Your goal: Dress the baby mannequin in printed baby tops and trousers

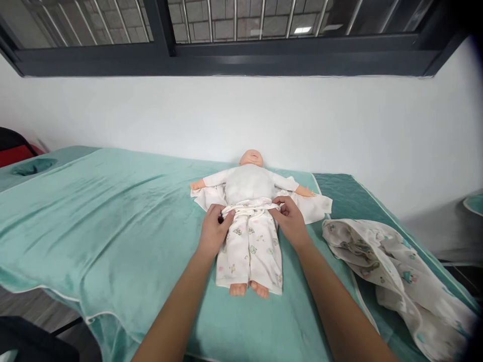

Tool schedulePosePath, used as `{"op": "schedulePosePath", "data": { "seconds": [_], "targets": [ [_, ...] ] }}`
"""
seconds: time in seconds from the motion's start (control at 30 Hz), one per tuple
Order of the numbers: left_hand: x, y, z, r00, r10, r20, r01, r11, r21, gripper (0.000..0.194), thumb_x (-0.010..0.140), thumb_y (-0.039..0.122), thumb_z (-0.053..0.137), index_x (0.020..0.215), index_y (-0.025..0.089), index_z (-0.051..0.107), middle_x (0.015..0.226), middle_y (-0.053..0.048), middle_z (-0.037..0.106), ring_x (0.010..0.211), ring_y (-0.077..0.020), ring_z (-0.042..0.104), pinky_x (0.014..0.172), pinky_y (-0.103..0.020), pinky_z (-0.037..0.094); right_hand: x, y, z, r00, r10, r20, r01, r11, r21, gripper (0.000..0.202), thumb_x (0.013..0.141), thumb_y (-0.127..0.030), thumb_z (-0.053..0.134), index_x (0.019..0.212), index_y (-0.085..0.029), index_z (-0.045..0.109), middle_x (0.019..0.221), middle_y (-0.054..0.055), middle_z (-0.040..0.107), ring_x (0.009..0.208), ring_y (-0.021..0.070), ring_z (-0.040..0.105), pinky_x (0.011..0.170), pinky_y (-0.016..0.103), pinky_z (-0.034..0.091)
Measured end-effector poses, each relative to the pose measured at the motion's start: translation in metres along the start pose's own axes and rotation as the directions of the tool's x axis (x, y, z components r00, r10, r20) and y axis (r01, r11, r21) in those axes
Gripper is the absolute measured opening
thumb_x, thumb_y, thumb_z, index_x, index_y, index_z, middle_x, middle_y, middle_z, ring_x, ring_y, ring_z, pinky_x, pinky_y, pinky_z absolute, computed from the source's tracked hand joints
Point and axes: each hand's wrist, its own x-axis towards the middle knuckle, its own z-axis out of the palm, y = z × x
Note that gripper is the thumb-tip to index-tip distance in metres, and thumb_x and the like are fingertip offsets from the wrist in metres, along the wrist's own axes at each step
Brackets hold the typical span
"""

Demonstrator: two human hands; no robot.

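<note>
Printed pants (263, 249) between left hand (215, 230) and right hand (291, 221), both pinching waistband (251, 205).

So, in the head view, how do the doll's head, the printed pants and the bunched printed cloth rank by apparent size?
Largest to smallest:
1. Bunched printed cloth
2. Printed pants
3. Doll's head

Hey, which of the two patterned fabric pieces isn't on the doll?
The crumpled cloth with teal prints, lying off to the right of the doll; the patterned trousers are on its legs.
</note>
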Motion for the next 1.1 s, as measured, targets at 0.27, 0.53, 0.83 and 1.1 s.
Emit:
{"op": "schedulePosePath", "data": {
  "seconds": [0.27, 0.53, 0.83, 1.1],
  "targets": [
    [0.001, -0.001, -0.001, 1.0, -0.018, 0.022, 0.019, 1.0, -0.023, 0.021, 0.09, 0.039, 0.057, 0.081, 0.021, 0.057, 0.089, 0.0, 0.054, 0.081, -0.0145, 0.052, 0.072, -0.027, 0.04, -0.003, -0.01, -0.008, 0.974, -0.153, 0.167, 0.168, 0.982, -0.081, 0.011, 0.083, -0.026, 0.061, 0.075, -0.021, 0.055, 0.081, -0.002, 0.054, 0.076, 0.0154, 0.048, 0.071, 0.029, 0.036],
    [0.001, -0.002, -0.001, 0.999, -0.02, 0.037, 0.021, 1.0, -0.014, 0.017, 0.089, 0.036, 0.058, 0.082, 0.021, 0.057, 0.09, 0.0, 0.054, 0.084, -0.0148, 0.053, 0.075, -0.027, 0.04, -0.02, -0.011, -0.009, 0.958, -0.053, 0.283, 0.102, 0.981, -0.162, 0.04, 0.088, -0.037, 0.057, 0.06, -0.021, 0.033, 0.063, -0.005, 0.03, 0.063, 0.0124, 0.034, 0.059, 0.029, 0.025],
    [0.001, 0.0, -0.002, 0.999, 0.011, 0.05, -0.01, 1.0, -0.011, 0.012, 0.089, 0.031, 0.057, 0.082, 0.021, 0.056, 0.089, 0.0, 0.052, 0.085, -0.0154, 0.052, 0.077, -0.028, 0.04, -0.04, -0.022, -0.022, 0.893, 0.13, 0.43, -0.068, 0.985, -0.157, 0.035, 0.08, -0.053, 0.069, 0.088, -0.021, 0.057, 0.081, -0.004, 0.053, 0.077, 0.0156, 0.049, 0.066, 0.025, 0.035],
    [-0.009, 0.006, -0.008, 0.99, 0.081, 0.111, -0.076, 0.996, -0.044, 0.005, 0.089, 0.025, 0.056, 0.086, 0.021, 0.056, 0.106, -0.003, 0.051, 0.103, -0.0178, 0.053, 0.093, -0.03, 0.041, -0.039, -0.016, -0.017, 0.926, 0.154, 0.343, -0.108, 0.983, -0.149, 0.042, 0.07, -0.056, 0.076, 0.084, -0.022, 0.056, 0.076, -0.006, 0.053, 0.074, 0.0158, 0.049, 0.066, 0.026, 0.037]
  ]
}}
